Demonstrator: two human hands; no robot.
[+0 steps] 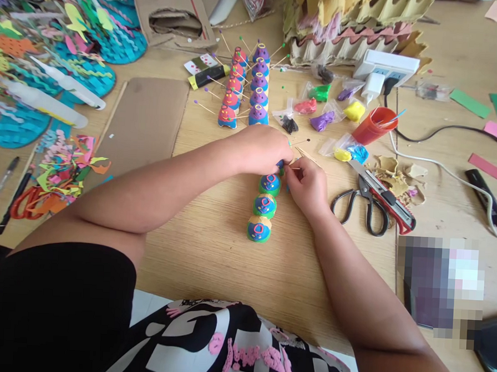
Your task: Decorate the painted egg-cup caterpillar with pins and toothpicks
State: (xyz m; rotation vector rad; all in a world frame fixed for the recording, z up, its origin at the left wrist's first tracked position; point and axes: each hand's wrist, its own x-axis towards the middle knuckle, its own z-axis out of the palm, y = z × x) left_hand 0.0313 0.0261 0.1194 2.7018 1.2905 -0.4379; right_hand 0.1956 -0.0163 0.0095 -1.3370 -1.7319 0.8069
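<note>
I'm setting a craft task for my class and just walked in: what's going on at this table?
A person's left hand and right hand meet at the far end of a blue-and-green row of domes, partly hiding that end. Thin sticks show beside the fingers. Beyond stand a red row and a purple row, with ball-tipped sticks poking out. Bags of coloured material lie to the right.
</note>
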